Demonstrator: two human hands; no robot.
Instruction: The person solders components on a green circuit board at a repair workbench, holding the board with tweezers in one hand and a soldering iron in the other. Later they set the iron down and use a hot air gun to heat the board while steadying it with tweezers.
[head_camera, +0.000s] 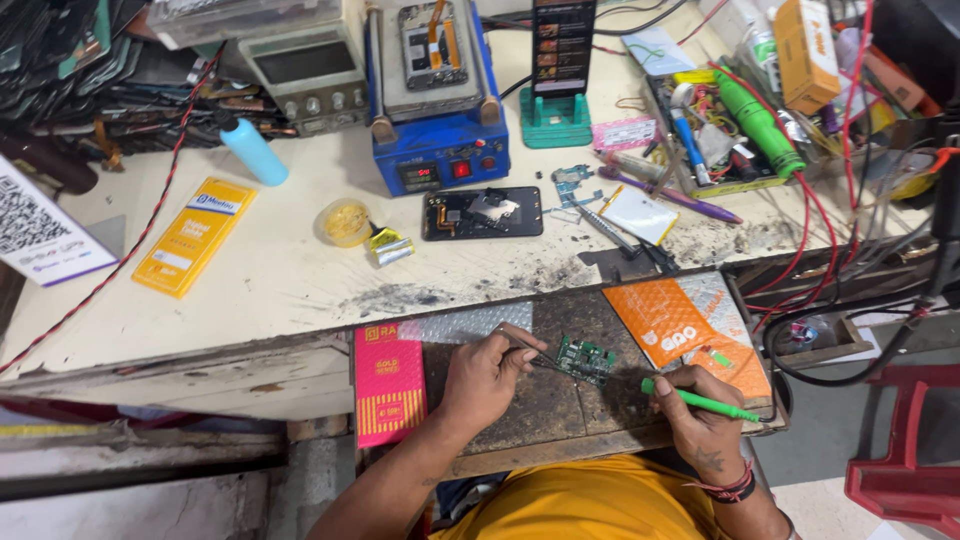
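Holding a pair of thin metal tweezers (527, 342), the left hand (487, 376) keeps its grip closed around their shaft, fingers curled and thumb on top. The tweezers' long axis runs from the hand out to the right and slightly toward the person, with the tips at the left edge of a small green circuit board (585, 359); whether the tips actually touch the board cannot be told. The right hand (703, 424) has its grip closed on a slim green tool (700, 402), pinched between thumb and fingers. The tool's long axis lies nearly level, one end pointing left toward the board and stopping just short of it, the other end sticking out to the right beyond the hand. The board lies flat between the two hands on a dark work mat (545, 410), on a low pull-out ledge in front of the tabletop (280, 270). A pink box (388, 384) lies just left of the mat; an orange padded pouch (680, 325) lies to its right. Farther back on the tabletop rests an opened phone (482, 213), in front of a blue heating machine (438, 100).
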